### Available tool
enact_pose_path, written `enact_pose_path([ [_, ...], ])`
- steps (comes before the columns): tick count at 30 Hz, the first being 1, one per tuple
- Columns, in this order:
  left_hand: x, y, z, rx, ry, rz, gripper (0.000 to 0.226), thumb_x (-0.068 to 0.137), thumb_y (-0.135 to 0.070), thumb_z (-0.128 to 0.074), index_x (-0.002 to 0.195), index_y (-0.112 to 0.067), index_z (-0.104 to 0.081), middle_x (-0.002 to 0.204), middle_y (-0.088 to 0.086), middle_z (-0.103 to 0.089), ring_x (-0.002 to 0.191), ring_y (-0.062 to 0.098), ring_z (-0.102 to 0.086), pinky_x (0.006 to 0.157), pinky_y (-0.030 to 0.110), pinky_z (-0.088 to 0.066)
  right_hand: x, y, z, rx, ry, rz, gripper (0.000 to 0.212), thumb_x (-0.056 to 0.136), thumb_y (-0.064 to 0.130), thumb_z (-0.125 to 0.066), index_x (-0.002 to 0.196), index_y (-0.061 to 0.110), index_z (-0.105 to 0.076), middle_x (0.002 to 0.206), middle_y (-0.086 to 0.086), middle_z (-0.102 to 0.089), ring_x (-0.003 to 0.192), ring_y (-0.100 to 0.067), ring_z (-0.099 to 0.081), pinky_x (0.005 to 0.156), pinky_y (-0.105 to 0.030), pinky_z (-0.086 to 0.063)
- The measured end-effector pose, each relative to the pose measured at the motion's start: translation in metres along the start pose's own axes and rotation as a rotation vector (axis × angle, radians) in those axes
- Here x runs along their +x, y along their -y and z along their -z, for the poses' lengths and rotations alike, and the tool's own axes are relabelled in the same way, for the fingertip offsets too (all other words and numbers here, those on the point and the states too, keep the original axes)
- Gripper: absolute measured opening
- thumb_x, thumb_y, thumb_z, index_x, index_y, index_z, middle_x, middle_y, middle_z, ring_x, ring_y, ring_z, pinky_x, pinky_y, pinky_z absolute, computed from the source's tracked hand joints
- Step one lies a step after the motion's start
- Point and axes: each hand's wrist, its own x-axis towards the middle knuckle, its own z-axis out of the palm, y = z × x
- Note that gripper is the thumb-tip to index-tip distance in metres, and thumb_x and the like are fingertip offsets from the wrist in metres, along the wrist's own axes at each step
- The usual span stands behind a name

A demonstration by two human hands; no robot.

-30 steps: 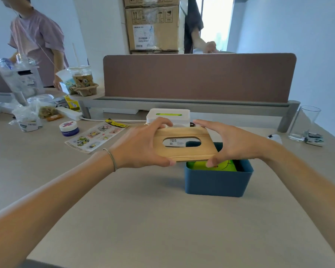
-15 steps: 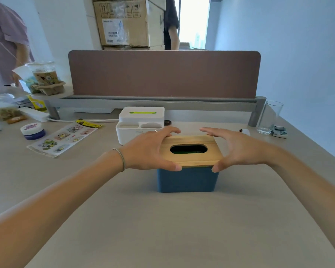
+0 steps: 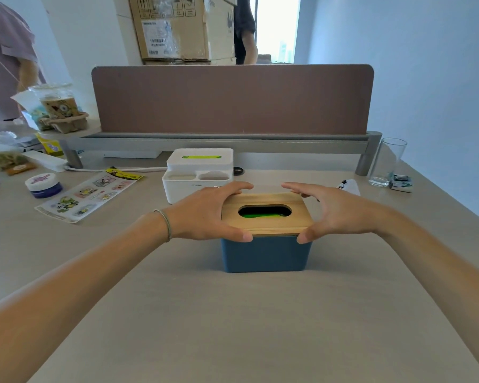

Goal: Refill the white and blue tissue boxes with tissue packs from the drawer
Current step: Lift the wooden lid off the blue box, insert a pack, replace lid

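Both hands grip wooden lid (image 3: pixel 266 214) | lid now seated on blue box (image 3: pixel 264 254)

The box (image 3: pixel 266 252) sits on the counter (image 3: pixel 233 327) in front of me, its lid (image 3: pixel 266 225) on top. My left hand (image 3: pixel 205 214) is at its left side, my right hand (image 3: pixel 335 214) at its right. Behind it sits another box (image 3: pixel 198 175). A glass (image 3: pixel 386 161) stands far right, a sticker sheet (image 3: pixel 86 194) left.

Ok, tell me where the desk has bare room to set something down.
Bare: the wide stretch of desk in front of the blue tissue box, and right of it toward the glass. Crowded: the left side, around the sticker sheet and jar.
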Motion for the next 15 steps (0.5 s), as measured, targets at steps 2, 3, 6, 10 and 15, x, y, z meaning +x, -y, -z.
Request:
enact_pose_path([
  [2, -0.003, 0.007, 0.001, -0.024, 0.01, -0.003, 0.107, 0.067, -0.064, -0.083, 0.154, -0.046, -0.023, 0.152, -0.011, -0.043, 0.131, 0.01, -0.043, 0.106, 0.024, -0.033, -0.001, -0.002, -0.001, 0.015, -0.004, 0.002, 0.112, 0.064, 0.043, -0.092, 0.154, 0.044, -0.027, 0.153, 0.026, -0.034, 0.137, 0.006, -0.03, 0.101, -0.01, -0.024],
  [3, -0.005, 0.012, 0.002, -0.048, 0.013, 0.001, 0.11, 0.064, -0.065, -0.084, 0.155, -0.046, -0.023, 0.154, -0.011, -0.042, 0.135, 0.008, -0.042, 0.111, 0.026, -0.033, -0.001, -0.004, -0.001, 0.022, -0.007, 0.005, 0.112, 0.064, 0.043, -0.092, 0.154, 0.044, -0.027, 0.153, 0.026, -0.034, 0.138, 0.005, -0.031, 0.1, -0.008, -0.025],
  [6, -0.01, 0.025, 0.004, -0.191, 0.033, 0.032, 0.115, 0.059, -0.063, -0.087, 0.154, -0.049, -0.025, 0.154, -0.012, -0.043, 0.14, 0.004, -0.04, 0.121, 0.033, -0.031, -0.001, -0.008, -0.001, 0.033, -0.005, 0.003, 0.111, 0.064, 0.045, -0.092, 0.154, 0.045, -0.027, 0.152, 0.026, -0.036, 0.138, 0.004, -0.032, 0.097, -0.006, -0.027],
  [10, -0.011, 0.031, 0.001, -0.339, 0.043, 0.029, 0.113, 0.059, -0.051, -0.093, 0.153, -0.048, -0.03, 0.153, -0.012, -0.043, 0.139, 0.003, -0.043, 0.119, 0.026, -0.032, 0.001, -0.008, -0.002, 0.052, -0.003, 0.013, 0.11, 0.063, 0.05, -0.091, 0.153, 0.046, -0.028, 0.152, 0.026, -0.037, 0.136, 0.004, -0.034, 0.099, -0.01, -0.028],
  [15, -0.01, 0.032, -0.002, -0.377, 0.015, 0.005, 0.107, 0.062, -0.041, -0.095, 0.149, -0.052, -0.033, 0.152, -0.016, -0.041, 0.136, 0.001, -0.043, 0.11, 0.011, -0.033, 0.001, -0.006, -0.005, 0.073, -0.01, 0.029, 0.11, 0.06, 0.055, -0.088, 0.153, 0.045, -0.03, 0.15, 0.029, -0.038, 0.132, 0.012, -0.036, 0.097, -0.007, -0.031],
])
